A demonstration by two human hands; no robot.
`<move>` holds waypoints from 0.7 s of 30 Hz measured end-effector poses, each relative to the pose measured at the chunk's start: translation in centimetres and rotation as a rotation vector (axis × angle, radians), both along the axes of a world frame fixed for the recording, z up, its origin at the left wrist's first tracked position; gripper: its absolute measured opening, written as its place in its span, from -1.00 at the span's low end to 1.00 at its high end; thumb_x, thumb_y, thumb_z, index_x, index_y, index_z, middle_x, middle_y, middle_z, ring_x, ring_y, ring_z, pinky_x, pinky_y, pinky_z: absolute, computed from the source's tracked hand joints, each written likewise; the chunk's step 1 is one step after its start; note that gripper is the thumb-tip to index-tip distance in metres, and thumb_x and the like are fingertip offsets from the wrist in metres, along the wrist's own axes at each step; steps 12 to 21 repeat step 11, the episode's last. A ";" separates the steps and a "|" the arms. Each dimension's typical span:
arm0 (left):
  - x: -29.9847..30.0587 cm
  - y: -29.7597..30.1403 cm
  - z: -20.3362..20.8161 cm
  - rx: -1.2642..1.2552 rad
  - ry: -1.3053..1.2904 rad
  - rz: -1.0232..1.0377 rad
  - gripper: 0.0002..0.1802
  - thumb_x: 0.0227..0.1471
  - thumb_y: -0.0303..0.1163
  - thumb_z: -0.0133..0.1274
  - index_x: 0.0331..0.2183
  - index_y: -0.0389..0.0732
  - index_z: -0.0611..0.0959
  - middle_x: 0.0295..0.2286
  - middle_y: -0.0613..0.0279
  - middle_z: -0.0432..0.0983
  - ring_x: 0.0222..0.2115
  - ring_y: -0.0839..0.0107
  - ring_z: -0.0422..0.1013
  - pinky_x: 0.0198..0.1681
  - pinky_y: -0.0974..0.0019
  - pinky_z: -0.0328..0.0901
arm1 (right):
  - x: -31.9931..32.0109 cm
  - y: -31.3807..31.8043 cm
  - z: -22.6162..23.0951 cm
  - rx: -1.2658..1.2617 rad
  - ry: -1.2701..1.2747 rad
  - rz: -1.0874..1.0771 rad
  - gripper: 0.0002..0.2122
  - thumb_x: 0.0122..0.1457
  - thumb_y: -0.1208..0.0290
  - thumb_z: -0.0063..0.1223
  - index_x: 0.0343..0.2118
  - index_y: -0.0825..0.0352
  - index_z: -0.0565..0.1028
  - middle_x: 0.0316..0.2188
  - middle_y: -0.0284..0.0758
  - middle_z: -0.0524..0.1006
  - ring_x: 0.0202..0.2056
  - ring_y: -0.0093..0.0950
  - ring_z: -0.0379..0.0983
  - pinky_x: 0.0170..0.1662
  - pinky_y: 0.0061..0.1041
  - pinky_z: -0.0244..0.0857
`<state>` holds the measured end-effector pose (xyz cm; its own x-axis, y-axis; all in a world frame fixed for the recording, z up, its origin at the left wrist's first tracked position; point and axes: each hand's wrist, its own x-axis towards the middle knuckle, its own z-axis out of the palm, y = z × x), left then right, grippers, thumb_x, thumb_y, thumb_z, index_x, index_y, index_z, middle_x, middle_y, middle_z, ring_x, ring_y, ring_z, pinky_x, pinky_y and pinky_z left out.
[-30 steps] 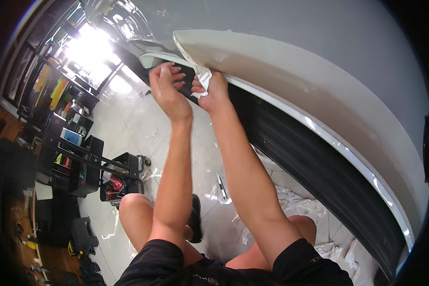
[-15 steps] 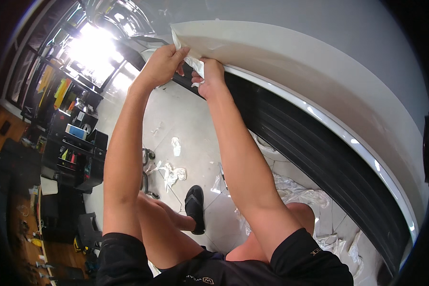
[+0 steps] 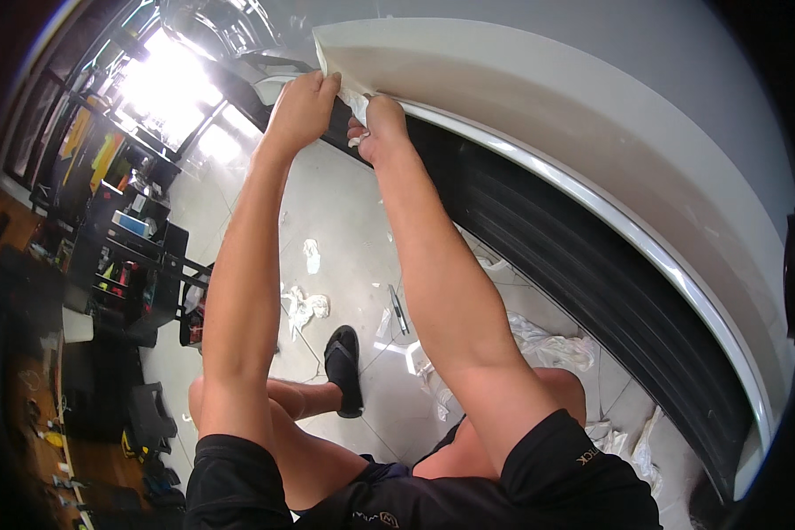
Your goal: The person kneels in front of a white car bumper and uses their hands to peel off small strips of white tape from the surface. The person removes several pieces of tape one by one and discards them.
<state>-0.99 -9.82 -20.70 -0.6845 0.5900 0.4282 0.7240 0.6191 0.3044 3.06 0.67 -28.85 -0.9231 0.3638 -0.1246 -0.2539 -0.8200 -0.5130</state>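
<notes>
A grey car body (image 3: 609, 44) curves across the top and right, with a pale cream-white section (image 3: 539, 88) along its lower side. At its left end a thin white film (image 3: 355, 104) stands away from the body, crumpled between my hands. My left hand (image 3: 302, 113) pinches the film near its raised edge, fingers closed. Just to the right, my right hand (image 3: 382, 125) is closed on the same film beside the glossy white sill trim (image 3: 521, 155). Part of the fingers on both hands is hidden.
The black ribbed side step (image 3: 574, 256) runs below the trim. Crumpled white scraps (image 3: 307, 306) and a larger crumpled sheet (image 3: 552, 346) lie on the tiled floor, near a slim dark tool (image 3: 398, 309). Cluttered black shelving (image 3: 137, 274) stands at left.
The view has shifted slightly, and more of the floor tool shows. My hands stay close together on the film; the left fingers now sit nearer its raised edge.
</notes>
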 end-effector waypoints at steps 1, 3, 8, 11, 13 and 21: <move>0.3 -0.1 -0.1 0.006 -0.010 0.005 -0.42 0.35 -0.05 -0.12 -0.31 -0.46 0.62 -0.33 -0.36 0.59 -0.25 -0.30 0.48 -0.09 -0.12 0.34 | 0.5 -0.1 0.1 0.014 -0.016 -0.010 -0.78 0.33 0.45 -0.20 -0.17 0.30 0.54 -0.49 -0.31 0.43 -0.58 -0.51 0.26 -0.61 -0.48 0.05; 0.8 -0.4 -0.3 0.017 -0.032 0.017 -0.43 0.34 -0.05 -0.12 -0.30 -0.45 0.63 -0.33 -0.36 0.59 -0.25 -0.30 0.49 -0.09 -0.12 0.34 | 1.3 -0.4 0.5 0.033 -0.041 -0.006 -0.82 0.34 0.45 -0.16 -0.21 0.29 0.53 -0.50 -0.33 0.41 -0.60 -0.53 0.22 -0.62 -0.50 0.02; 1.8 -1.0 -0.7 0.047 -0.014 0.000 -0.43 0.35 -0.05 -0.13 -0.28 -0.44 0.64 -0.31 -0.35 0.60 -0.23 -0.29 0.50 -0.07 -0.11 0.35 | 1.8 -0.6 0.1 -0.045 0.015 0.085 -0.86 0.37 0.36 -0.05 -0.27 0.28 0.51 -0.53 -0.37 0.37 -0.62 -0.54 0.14 -0.63 -0.49 -0.02; 2.8 -0.8 0.0 -0.006 -0.055 0.011 -0.43 0.34 -0.04 -0.13 -0.24 -0.43 0.66 -0.29 -0.35 0.61 -0.21 -0.27 0.51 -0.03 -0.11 0.34 | 0.8 -0.2 -1.7 -0.155 0.082 0.129 -0.81 0.35 0.29 0.03 -0.20 0.31 0.54 -0.52 -0.34 0.40 -0.62 -0.52 0.21 -0.65 -0.44 0.00; 2.8 -0.8 0.0 -0.006 -0.055 0.011 -0.43 0.34 -0.04 -0.13 -0.24 -0.43 0.66 -0.29 -0.35 0.61 -0.21 -0.27 0.51 -0.03 -0.11 0.34 | 0.8 -0.2 -1.7 -0.155 0.082 0.129 -0.81 0.35 0.29 0.03 -0.20 0.31 0.54 -0.52 -0.34 0.40 -0.62 -0.52 0.21 -0.65 -0.44 0.00; 2.8 -0.8 0.0 -0.006 -0.055 0.011 -0.43 0.34 -0.04 -0.13 -0.24 -0.43 0.66 -0.29 -0.35 0.61 -0.21 -0.27 0.51 -0.03 -0.11 0.34 | 0.8 -0.2 -1.7 -0.155 0.082 0.129 -0.81 0.35 0.29 0.03 -0.20 0.31 0.54 -0.52 -0.34 0.40 -0.62 -0.52 0.21 -0.65 -0.44 0.00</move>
